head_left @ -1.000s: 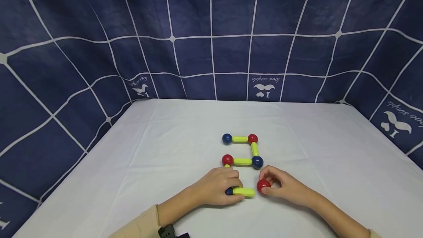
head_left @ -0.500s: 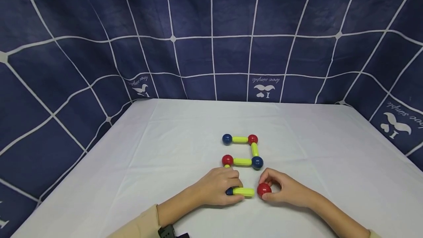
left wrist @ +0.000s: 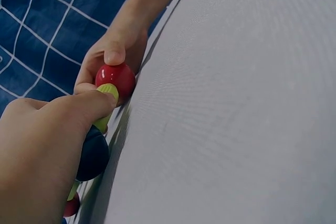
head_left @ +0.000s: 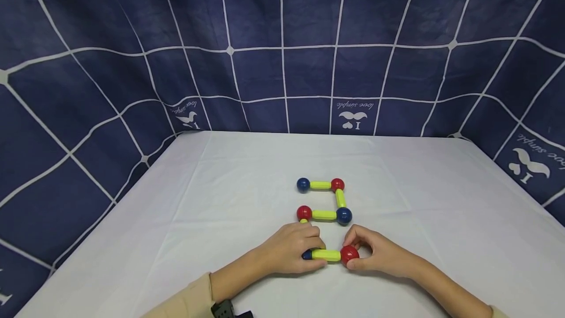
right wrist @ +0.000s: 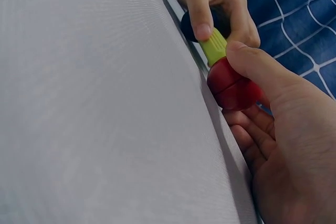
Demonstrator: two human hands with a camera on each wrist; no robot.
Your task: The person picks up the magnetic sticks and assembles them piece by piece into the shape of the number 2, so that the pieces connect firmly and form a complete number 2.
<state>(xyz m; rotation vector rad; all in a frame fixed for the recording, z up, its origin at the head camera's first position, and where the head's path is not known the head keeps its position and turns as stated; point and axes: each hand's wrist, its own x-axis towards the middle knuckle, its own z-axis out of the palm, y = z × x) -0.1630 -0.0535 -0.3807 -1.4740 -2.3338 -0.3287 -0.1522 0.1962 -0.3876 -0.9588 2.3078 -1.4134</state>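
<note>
My right hand (head_left: 385, 255) pinches a red ball (head_left: 349, 256) between thumb and fingers. The ball sits at the right end of a yellow-green building rod (head_left: 327, 255), end to end with it. My left hand (head_left: 289, 249) grips that rod near its other end, thumb on its side in the right wrist view, fingers around the dark blue ball (left wrist: 93, 156) there. Behind the left hand, a short rod end (head_left: 303, 221) leads up to another red ball (head_left: 304, 213); the rest of that rod is hidden under the fingers.
Farther back on the white table (head_left: 247, 166), rods join a blue ball (head_left: 344, 216), a red ball (head_left: 337, 184) and another blue ball (head_left: 303, 184) in a zigzag. A blue grid-patterned cloth (head_left: 309, 72) hangs behind and at the sides.
The right hand has brought its red ball first slightly toward me, then left against the rod's end, closing the gap. My left hand has stayed nearly still.
</note>
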